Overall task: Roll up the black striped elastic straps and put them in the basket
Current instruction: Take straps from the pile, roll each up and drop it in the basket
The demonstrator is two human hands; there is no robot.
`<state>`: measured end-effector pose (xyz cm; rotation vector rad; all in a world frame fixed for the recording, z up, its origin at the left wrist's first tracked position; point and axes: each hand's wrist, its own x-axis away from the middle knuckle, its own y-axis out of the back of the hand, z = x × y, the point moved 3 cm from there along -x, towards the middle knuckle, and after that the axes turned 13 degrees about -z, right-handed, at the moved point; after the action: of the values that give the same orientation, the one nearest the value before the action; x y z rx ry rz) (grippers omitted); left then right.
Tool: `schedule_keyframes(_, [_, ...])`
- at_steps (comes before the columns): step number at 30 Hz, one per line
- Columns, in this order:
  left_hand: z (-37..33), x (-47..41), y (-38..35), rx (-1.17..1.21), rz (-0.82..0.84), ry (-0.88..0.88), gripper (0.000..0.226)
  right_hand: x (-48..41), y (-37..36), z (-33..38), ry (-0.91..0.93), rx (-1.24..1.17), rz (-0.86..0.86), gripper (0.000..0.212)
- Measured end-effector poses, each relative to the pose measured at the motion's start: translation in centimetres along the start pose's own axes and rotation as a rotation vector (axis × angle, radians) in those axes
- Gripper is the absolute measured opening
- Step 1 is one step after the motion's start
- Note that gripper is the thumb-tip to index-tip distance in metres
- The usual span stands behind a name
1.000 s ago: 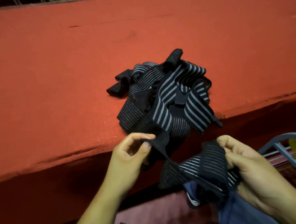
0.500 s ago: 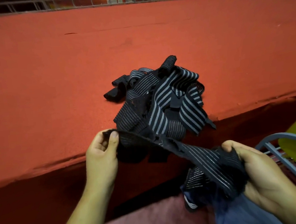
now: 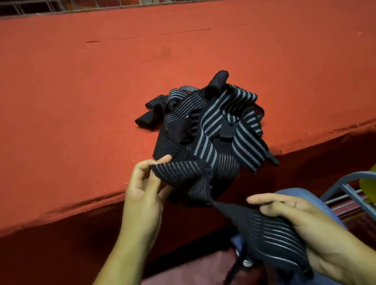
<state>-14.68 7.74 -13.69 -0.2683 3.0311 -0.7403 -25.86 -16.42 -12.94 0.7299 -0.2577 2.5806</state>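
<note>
Fingers (image 3: 155,184) of the left hand (image 3: 142,195) are closed in a pinch against the thumb on one end of a black striped strap (image 3: 267,232). That end sits just above the near edge of the table (image 3: 70,105).

Head view, the only one supplied. The held strap runs down and to the right from the pinch and shows one twist about midway. It passes into the right hand (image 3: 316,233), which is below table level and nearer to me. The right hand's fingers curl round the bunched length of the strap, and the tail hangs out below the palm.

The other straps lie in a tangled pile (image 3: 208,128) on the red cloth, close to the near edge and right of the table's middle. I see no finished roll among them. I find no basket in frame. A blue metal frame (image 3: 351,198) stands at the near right; I cannot tell what it belongs to.

Assessment: the step in hand is singling out one strap and finding its end, ahead of rolling, so I judge the task to be at an early stage. The next move calls for taking out the twist so the band lies flat. The pinched end should then be turned over on itself and wound with even tension while the right hand feeds. The basket must be located before placing.
</note>
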Motion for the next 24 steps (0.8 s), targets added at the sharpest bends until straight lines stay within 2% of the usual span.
schedule_keyframes(2, [-0.4,-0.1,0.1,0.027,-0.021,0.02,0.007,-0.4,0.0,-0.5,-0.009,0.003,0.003,0.03])
schedule_keyframes(5, [-0.5,-0.7,0.5,0.055,-0.046,0.034,0.008,0.0,-0.3,-0.8,-0.044,-0.005,0.032,0.019])
schedule_keyframes(6, [-0.5,-0.8,0.5,0.045,-0.048,0.037,0.008,-0.1,-0.3,-1.0,-0.069,-0.012,0.03,0.028])
schedule_keyframes(9, [-0.2,-0.9,0.5,-0.014,-0.066,0.044,0.014,0.3,-0.5,-1.1,-0.084,0.007,0.045,0.079])
schedule_keyframes(10, [-0.1,-1.0,0.5,-0.019,-0.085,0.041,0.014,0.3,-0.7,-1.1,-0.072,0.016,0.055,0.089])
schedule_keyframes(11, [-0.1,-1.1,0.6,-0.02,-0.108,0.025,0.014,0.3,-0.9,-1.2,-0.064,0.021,0.072,0.09])
schedule_keyframes(14, [-0.1,-1.7,0.7,-0.003,-0.16,-0.007,0.022,0.2,-1.5,-1.2,-0.013,0.075,0.088,0.06])
schedule_keyframes(17, [0.0,-1.4,0.2,-0.021,-0.151,0.01,0.019,0.0,-3.1,-0.6,0.058,0.121,0.091,0.046])
schedule_keyframes(19, [0.2,-1.0,-0.2,-0.057,-0.129,0.018,0.019,-0.2,-5.2,0.0,0.085,0.16,0.114,0.055])
schedule_keyframes(22, [0.2,-0.4,-0.7,-0.112,-0.081,-0.007,0.017,-0.9,-8.9,0.3,0.112,0.312,0.159,0.083])
schedule_keyframes(23, [0.2,-0.2,-0.7,-0.124,-0.064,-0.015,0.016,-1.2,-9.9,0.4,0.117,0.326,0.168,0.084])
schedule_keyframes(24, [0.1,0.0,-0.9,-0.13,-0.05,-0.018,0.015,-1.4,-10.8,0.5,0.13,0.322,0.174,0.076])
